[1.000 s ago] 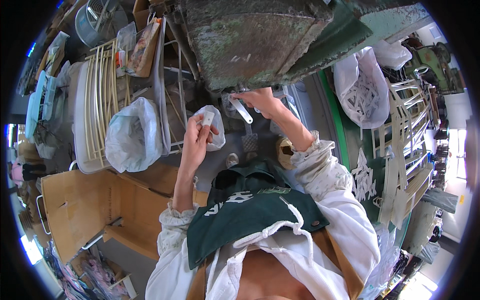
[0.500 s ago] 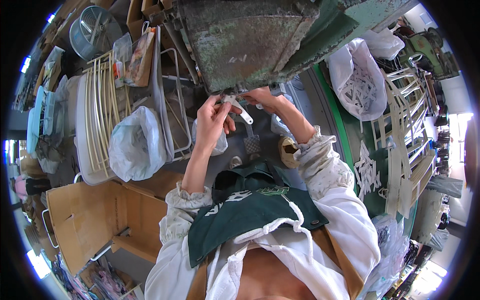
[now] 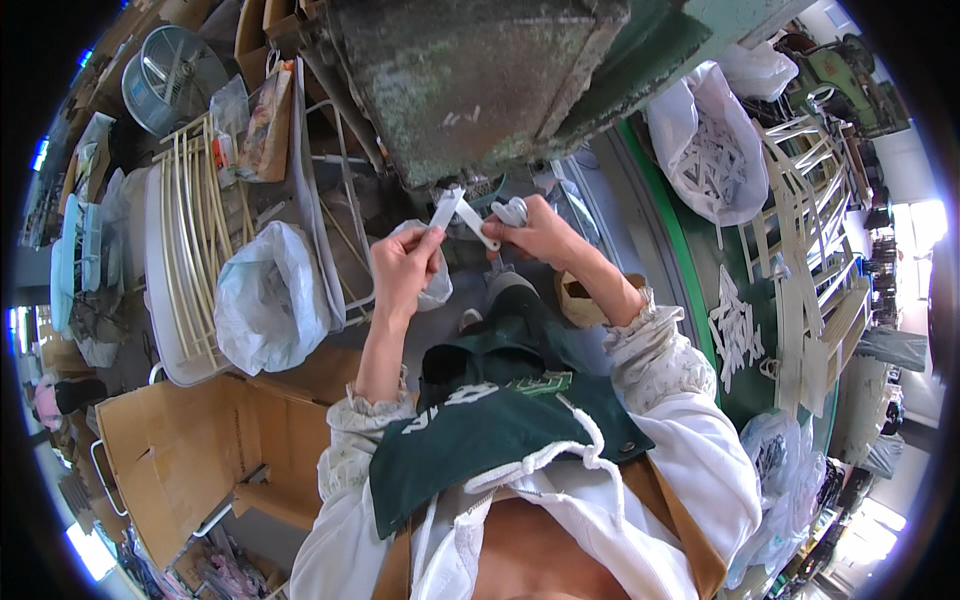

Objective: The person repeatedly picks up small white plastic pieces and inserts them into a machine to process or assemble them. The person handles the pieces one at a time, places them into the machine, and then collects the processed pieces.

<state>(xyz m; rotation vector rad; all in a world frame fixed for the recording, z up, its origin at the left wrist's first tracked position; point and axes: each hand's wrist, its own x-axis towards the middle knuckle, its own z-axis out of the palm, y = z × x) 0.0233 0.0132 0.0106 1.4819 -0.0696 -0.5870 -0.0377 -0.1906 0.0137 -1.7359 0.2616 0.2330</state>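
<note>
Two flat white strips with rounded ends point(image 3: 474, 221) meet in an upside-down V just under the lower edge of a worn green machine point(image 3: 470, 90). My left hand point(image 3: 404, 268) is closed, thumb and fingers pinching the lower end of the left strip. My right hand point(image 3: 545, 236) is closed round the lower end of the right strip. More white pieces point(image 3: 511, 212) stick out between its fingers and thumb. Whether the strips are fastened at the top, close to the machine, I cannot make out.
At left stand a white plastic bag point(image 3: 270, 300), a tub with pale rods point(image 3: 190, 250) and an open cardboard box point(image 3: 180, 450). On the green-edged bench at right lie a white sack of strips point(image 3: 710, 150), a loose strip pile point(image 3: 735, 330) and pale frames point(image 3: 800, 250).
Both hands have drawn down from the machine and apart, and the two strips now show as a V. A foot has come forward over the floor pedal seen before.
</note>
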